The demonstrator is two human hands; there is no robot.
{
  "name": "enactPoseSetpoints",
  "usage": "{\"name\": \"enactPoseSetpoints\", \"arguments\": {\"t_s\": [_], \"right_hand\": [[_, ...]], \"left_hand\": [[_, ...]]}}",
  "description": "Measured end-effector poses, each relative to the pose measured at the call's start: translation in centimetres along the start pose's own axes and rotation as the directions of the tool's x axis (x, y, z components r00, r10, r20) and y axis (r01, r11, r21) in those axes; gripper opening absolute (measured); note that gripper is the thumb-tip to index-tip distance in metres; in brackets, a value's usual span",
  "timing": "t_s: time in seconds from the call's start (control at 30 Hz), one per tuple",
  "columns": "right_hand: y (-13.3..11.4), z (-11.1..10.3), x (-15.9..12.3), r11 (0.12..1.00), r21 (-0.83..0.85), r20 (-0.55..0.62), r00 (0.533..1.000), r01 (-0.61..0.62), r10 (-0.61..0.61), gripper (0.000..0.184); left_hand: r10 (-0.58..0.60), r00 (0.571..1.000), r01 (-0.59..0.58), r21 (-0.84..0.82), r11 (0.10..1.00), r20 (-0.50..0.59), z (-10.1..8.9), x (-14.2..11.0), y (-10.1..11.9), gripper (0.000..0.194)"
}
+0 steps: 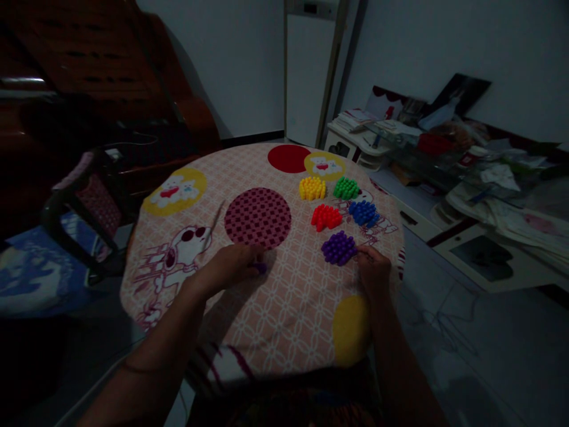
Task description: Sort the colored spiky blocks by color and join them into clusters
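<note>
Five clusters of small round-topped plastic pegs stand on the right half of the table: yellow, green, red, blue and purple. At the right edge of the purple cluster, my right hand has its fingertips pinched together. Whatever they may hold is too small to make out. My left hand is closed over the cloth left of the clusters, near the maroon checked circle. A small purple piece, coloured like the purple pegs, sticks out from its fingers.
A patterned cloth covers the round table. On the left are a chair and a wooden bench. A low cabinet piled with papers and clutter runs along the right wall. A white upright unit stands behind.
</note>
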State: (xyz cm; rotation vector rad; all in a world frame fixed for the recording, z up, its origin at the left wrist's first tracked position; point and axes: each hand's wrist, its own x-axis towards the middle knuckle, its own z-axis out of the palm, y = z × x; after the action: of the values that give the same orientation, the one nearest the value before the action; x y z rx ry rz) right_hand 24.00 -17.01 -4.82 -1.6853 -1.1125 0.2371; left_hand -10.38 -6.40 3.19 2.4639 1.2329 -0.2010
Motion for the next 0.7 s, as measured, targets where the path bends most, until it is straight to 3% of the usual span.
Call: {"name": "enactPoseSetpoints", "arguments": {"t_s": [0.17,0.27,0.43,0.57,0.7], "right_hand": [[0.0,0.2,0.0,1.0,0.011,-0.008,1.0,0.01,-0.01,0.02],[0.0,0.2,0.0,1.0,0.022,-0.016,1.0,-0.01,0.01,0.02],[0.2,0.3,0.0,0.998,0.057,-0.008,0.999,-0.031,0.032,0.02],[0.4,0.3,0.1,0.998,0.058,-0.001,1.0,-0.018,0.018,0.019],[0.5,0.3,0.1,0.999,0.046,0.002,1.0,0.006,-0.006,0.021]], "left_hand": [[0.134,0.989,-0.138,-0.092,0.986,-0.055,-0.6,2.2,1.8,0.019],[0.157,0.97,-0.183,-0.136,0.974,-0.184,-0.5,4.1,3.4,0.013],[0.107,0.905,-0.253,-0.319,0.913,-0.411,0.5,7.5,7.0,0.011],[0.054,0.88,-0.279,-0.421,0.863,-0.472,1.8,9.5,9.5,0.016],[-0.03,0.862,-0.266,-0.503,0.822,-0.506,3.0,10.5,10.6,0.017]]}}
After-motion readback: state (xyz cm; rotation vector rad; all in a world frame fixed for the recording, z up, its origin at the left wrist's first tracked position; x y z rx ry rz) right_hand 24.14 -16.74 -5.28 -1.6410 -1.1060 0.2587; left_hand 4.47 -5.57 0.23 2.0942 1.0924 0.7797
